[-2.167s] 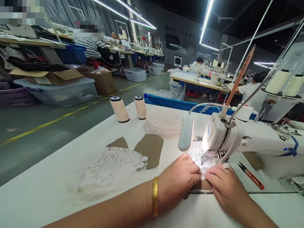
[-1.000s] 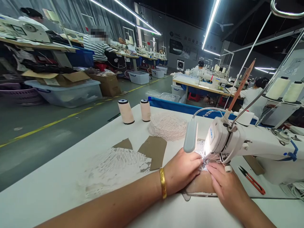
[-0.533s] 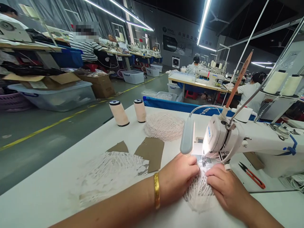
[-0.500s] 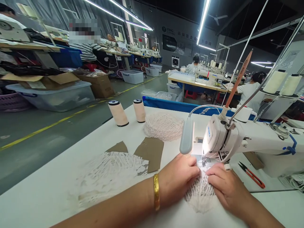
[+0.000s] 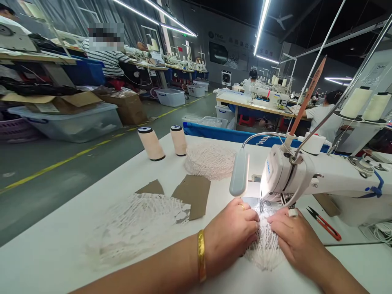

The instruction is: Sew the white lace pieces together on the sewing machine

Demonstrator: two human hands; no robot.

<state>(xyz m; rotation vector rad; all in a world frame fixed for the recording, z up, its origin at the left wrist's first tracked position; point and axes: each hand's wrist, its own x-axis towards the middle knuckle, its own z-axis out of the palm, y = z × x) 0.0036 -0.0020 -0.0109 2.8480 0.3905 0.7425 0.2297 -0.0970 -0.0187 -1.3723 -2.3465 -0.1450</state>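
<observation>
A piece of white net fabric (image 5: 267,245) lies under the needle of the white sewing machine (image 5: 309,179). My left hand (image 5: 230,232), with a ring and a gold bangle, is curled and presses on the fabric's left edge. On its right edge rests my right hand (image 5: 294,241), fingers flat and together, tips close to the presser foot. The machine's lamp (image 5: 239,172) lights the spot.
A flat pile of white net (image 5: 134,222) and brown card patterns (image 5: 191,194) lie to the left. Two thread cones (image 5: 150,143) and a heap of net (image 5: 211,160) stand behind. Red snips (image 5: 324,222) lie right of the machine. Other people sew at distant tables.
The brown card seen under my hands earlier is gone from sight; the net fabric now lies bunched between my hands, drawn a little toward me from the needle.
</observation>
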